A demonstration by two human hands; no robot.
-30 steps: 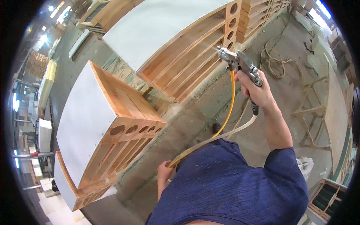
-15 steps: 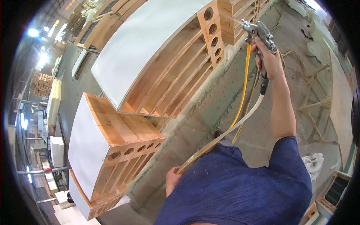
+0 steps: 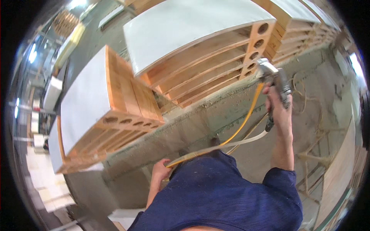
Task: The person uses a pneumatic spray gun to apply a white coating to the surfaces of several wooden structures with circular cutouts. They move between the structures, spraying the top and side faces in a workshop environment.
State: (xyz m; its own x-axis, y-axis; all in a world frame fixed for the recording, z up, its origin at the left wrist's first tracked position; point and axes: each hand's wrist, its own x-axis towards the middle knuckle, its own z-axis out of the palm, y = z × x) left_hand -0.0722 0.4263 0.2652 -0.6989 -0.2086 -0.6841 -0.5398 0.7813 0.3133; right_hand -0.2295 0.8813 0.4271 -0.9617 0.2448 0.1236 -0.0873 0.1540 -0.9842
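My right hand (image 3: 278, 103) is closed around the grip of a metal spray gun (image 3: 276, 77), held up at the right with its head toward the wooden frames. A yellow hose (image 3: 246, 120) and a pale hose (image 3: 241, 141) run from the gun down past my waist. Low at my left side, my left hand (image 3: 161, 168) grips the hoses. Beyond the gun lies a large curved wooden frame (image 3: 208, 63) with a white covering (image 3: 189, 27) on top and round holes in its end board. Motion blurs the gun; no spray is discernible.
Another white-topped wooden frame (image 3: 131, 92) stands at the left, with a smaller one (image 3: 58, 154) beside it. More frames (image 3: 295, 32) line up at the upper right. Loose hose (image 3: 304, 90) lies on the floor, and a pale board on legs (image 3: 339, 165) leans at the right.
My view has turned, so the frames sit further right and higher. The spray gun has come down lower in view. A faint spray at its nozzle no longer shows. Both hands keep their holds.
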